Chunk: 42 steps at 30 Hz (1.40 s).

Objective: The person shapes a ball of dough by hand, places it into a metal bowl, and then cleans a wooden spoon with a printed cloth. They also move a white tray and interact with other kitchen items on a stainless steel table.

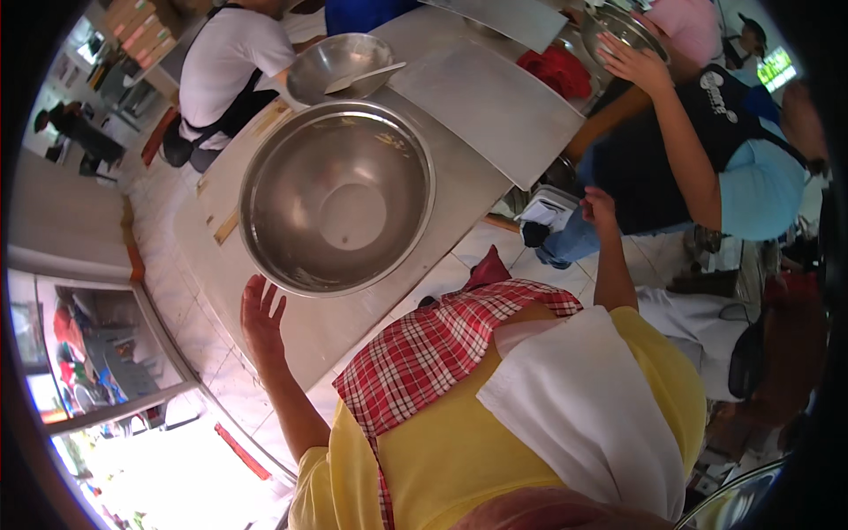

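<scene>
A large stainless steel mixing bowl (pixel 351 215) stands on the metal-topped table (pixel 318 324), with bits of pale residue on its inner wall. My left hand (pixel 264 324) is beside the bowl's near-left rim, fingers apart and holding nothing; whether a fingertip touches the rim I cannot tell. Away from the table, my right hand (pixel 599 207) is raised at my right side with loosely bent fingers and nothing visible in it. Behind the large bowl sits a smaller metal bowl (pixel 311 74), a pale spatula (pixel 364 77) resting across it.
A flat metal sheet (pixel 490 109) lies on the table's right side, near a red cloth (pixel 555 73). At right, a co-worker in a dark apron (pixel 652 159) has a hand at another metal bowl (pixel 619 30). A person in a white shirt (pixel 228 59) is at the far left edge.
</scene>
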Tool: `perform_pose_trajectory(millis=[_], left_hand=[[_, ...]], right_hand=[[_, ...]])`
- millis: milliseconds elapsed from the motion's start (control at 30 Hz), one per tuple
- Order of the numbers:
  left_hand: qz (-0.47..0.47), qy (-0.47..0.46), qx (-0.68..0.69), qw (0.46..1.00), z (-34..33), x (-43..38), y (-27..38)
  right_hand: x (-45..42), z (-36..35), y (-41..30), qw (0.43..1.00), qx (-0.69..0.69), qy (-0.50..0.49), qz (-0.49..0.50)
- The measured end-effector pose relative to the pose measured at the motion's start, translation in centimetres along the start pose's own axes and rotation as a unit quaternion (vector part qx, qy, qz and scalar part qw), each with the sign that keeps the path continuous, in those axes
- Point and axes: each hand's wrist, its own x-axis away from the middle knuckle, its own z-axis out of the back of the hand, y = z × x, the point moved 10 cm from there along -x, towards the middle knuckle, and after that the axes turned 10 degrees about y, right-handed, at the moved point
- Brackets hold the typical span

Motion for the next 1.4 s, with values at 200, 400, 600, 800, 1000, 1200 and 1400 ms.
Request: perform_pose_trajectory(millis=[200, 400, 600, 800, 1000, 1200, 1400], left_hand=[[0.02, -0.038, 0.04, 0.998, -2.8, -2.5, -2.6], [-0.068, -0.014, 0.083, 0.994, -4.3, -0.6, -0.9], [-0.092, 0.031, 0.092, 0.991, -4.3, -1.1, 0.6], [-0.025, -0.074, 0.138, 0.987, -5.4, -1.6, 0.9], [0.008, -0.124, 0.157, 0.98, -8.4, 0.9, -0.8], [-0.013, -0.097, 0.092, 0.991, -11.5, 3.8, -1.5], [0.008, -0.067, 0.089, 0.994, -8.8, 2.7, -2.0]], right_hand=[[-5.2, 8.1, 12.6, 0.928, 0.366, -0.062, 0.024], [6.8, 1.8, 18.6, 0.771, 0.58, -0.255, -0.058], [1.2, 3.2, 15.4, 0.794, 0.544, -0.234, 0.135], [7.2, -2.6, 8.2, 0.758, 0.331, -0.19, 0.53], [7.3, 0.0, 15.1, 0.805, 0.552, -0.217, 0.008], [7.0, 1.2, 15.6, 0.835, 0.52, -0.179, -0.017], [5.3, -2.3, 15.3, 0.792, 0.545, -0.253, 0.111]])
